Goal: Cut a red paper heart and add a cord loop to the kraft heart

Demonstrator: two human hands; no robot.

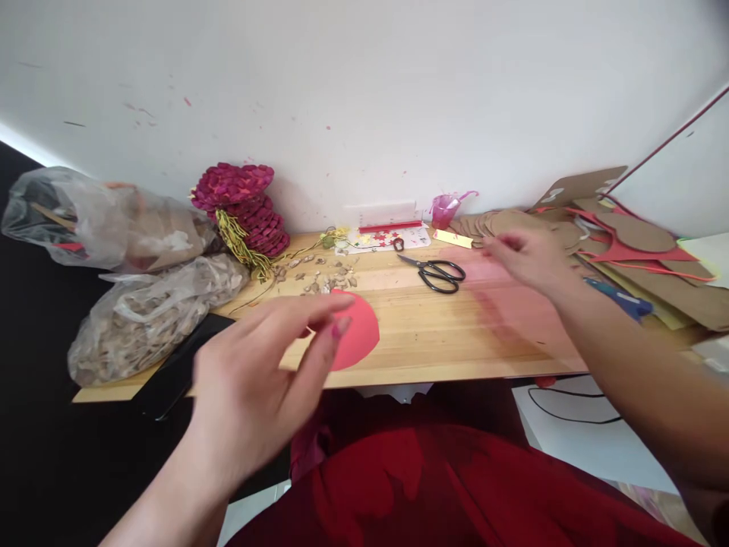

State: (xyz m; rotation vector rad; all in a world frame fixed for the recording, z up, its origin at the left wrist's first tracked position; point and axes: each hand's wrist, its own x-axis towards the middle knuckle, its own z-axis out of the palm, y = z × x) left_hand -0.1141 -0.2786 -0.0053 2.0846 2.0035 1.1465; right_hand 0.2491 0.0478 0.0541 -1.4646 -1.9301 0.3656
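Note:
My left hand [259, 372] hovers over a red paper circle [360, 334] on the wooden table. Its thumb and index finger are apart, with red paper showing between the tips. The hand hides the circle's left part. Out to the right, my right hand [529, 258] is slightly blurred, its fingers loosely curved and nothing visible in them. It is closest to a pile of brown cardboard discs [484, 223], in front of which it passes. Black-handled scissors [436, 273] lie between the two hands, blades pointing left.
Small brown pieces [330, 277] are scattered behind the circle. Plastic bags [153, 319] and a magenta woven stack [244, 205] stand left. At the back are a red-edged tray [392, 237] and a pink cup [444, 211]. A blue glue gun [620, 298] lies right, near cardboard sheets [672, 285].

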